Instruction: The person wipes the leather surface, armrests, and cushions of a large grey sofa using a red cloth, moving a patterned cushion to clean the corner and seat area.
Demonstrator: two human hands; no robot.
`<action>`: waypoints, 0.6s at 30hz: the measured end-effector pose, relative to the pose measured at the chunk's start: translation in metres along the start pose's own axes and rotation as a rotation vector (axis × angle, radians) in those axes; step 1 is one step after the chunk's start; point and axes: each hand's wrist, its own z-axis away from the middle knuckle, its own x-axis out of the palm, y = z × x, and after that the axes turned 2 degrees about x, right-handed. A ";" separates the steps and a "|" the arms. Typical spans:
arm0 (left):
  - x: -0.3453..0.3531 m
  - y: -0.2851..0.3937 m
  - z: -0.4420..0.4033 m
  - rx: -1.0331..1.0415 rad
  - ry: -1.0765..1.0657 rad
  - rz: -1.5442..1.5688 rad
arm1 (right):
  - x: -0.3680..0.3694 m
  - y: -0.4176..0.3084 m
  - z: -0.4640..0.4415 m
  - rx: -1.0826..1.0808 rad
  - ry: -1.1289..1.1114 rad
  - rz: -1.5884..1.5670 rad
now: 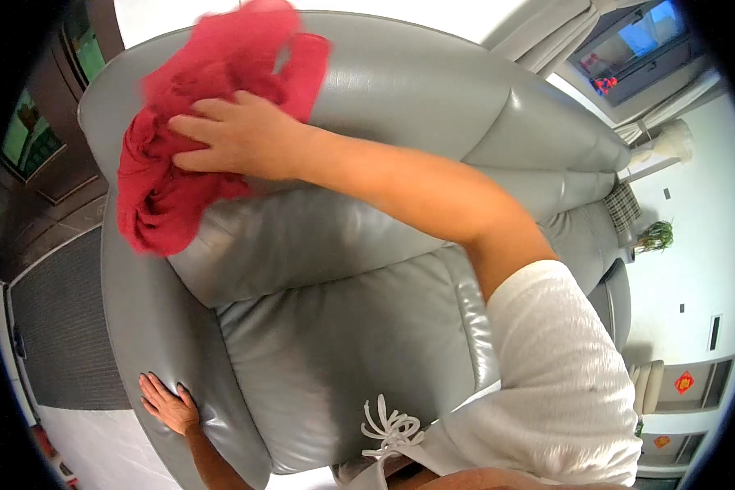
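Observation:
A crumpled red cloth (159, 196) lies over the top left corner of the grey leather sofa (343, 351), on its backrest. My right hand (237, 135) presses on the cloth from above, fingers spread, with cloth bunched around and under the fingertips. The upper part of the cloth looks blurred. My left hand (169, 404) rests flat on the sofa's armrest at the lower left, fingers apart and holding nothing.
A dark door (65, 155) and a dark mat (65, 327) are on the left. Along the sofa's far right end are a checkered cushion (622, 207) and a green plant (655, 236). A curtained window (637, 49) is at the upper right.

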 end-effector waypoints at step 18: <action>-0.005 0.000 -0.005 -0.064 -0.138 0.055 | -0.092 0.272 0.437 1.417 0.115 0.827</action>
